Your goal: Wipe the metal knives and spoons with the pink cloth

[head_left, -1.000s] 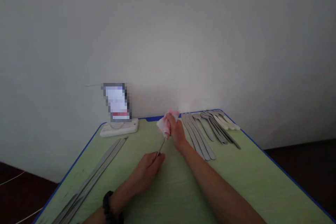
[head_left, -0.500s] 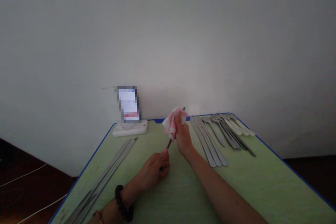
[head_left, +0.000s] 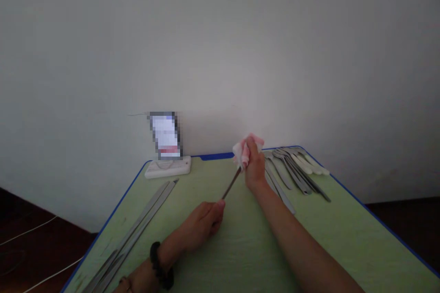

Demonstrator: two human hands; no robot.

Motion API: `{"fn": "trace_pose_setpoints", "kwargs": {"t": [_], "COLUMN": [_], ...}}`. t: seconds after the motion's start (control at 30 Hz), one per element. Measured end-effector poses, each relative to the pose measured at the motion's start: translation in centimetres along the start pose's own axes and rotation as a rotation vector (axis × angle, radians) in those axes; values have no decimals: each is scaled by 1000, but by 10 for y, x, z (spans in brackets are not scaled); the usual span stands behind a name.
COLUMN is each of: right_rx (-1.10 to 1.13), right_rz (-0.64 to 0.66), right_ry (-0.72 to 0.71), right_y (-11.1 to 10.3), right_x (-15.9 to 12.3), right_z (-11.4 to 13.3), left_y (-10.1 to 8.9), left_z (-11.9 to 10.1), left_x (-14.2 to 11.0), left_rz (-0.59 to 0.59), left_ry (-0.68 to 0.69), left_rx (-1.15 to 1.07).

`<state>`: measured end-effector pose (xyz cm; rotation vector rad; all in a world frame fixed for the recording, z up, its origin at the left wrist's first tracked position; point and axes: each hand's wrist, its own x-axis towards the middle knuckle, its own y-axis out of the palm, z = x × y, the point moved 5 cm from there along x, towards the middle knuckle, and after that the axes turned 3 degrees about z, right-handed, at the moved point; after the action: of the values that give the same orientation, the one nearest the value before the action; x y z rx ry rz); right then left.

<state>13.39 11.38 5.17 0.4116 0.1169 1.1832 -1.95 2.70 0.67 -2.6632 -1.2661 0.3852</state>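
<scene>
My left hand (head_left: 206, 219) is closed around the near end of a slim metal table knife (head_left: 231, 184), which slants up and away to the right. A pink and white cloth (head_left: 243, 152) is gripped in my right hand (head_left: 255, 167), wrapped about the far part of the knife. The knife's tip is hidden by the cloth and fingers. Just right of my right hand lie metal handles (head_left: 280, 190), partly covered by my forearm. To the left of my left hand, several long table knives (head_left: 151, 210) rest side by side on the table.
The green table (head_left: 213, 265) has a blue edge and meets a pale wall. A phone with a blurred screen (head_left: 167, 135) stands on a white base (head_left: 168, 167) at the back left. Spoons (head_left: 295, 169) and white-handled cutlery (head_left: 311, 165) lie at the back right.
My right hand and the cloth have moved right and slightly up, away from my left hand. More of the knife's length now shows between the hands.
</scene>
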Motion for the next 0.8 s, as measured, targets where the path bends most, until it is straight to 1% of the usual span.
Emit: {"fn": "trace_pose_setpoints", "kwargs": {"t": [0.1, 0.3, 0.47, 0.57, 0.7, 0.8], "right_rx": [54, -42, -184, -255, -316, -337], "right_rz": [-85, -81, -34, 28, 176, 270], "right_ry": [36, 60, 46, 66, 49, 33], "right_y": [-1, 5, 11, 22, 38, 41], "right_x": [2, -8, -16, -29, -47, -53], "right_z": [3, 1, -6, -15, -28, -34], "left_y": [0, 2, 2, 1, -4, -5], "left_z": [0, 6, 7, 6, 5, 7], "left_x": [0, 0, 0, 2, 4, 6], "left_rz": [10, 48, 16, -3, -88, -110], "left_ry": [6, -50, -61, -73, -83, -88], "left_rx": [19, -114, -199, -290, -367, -369]}}
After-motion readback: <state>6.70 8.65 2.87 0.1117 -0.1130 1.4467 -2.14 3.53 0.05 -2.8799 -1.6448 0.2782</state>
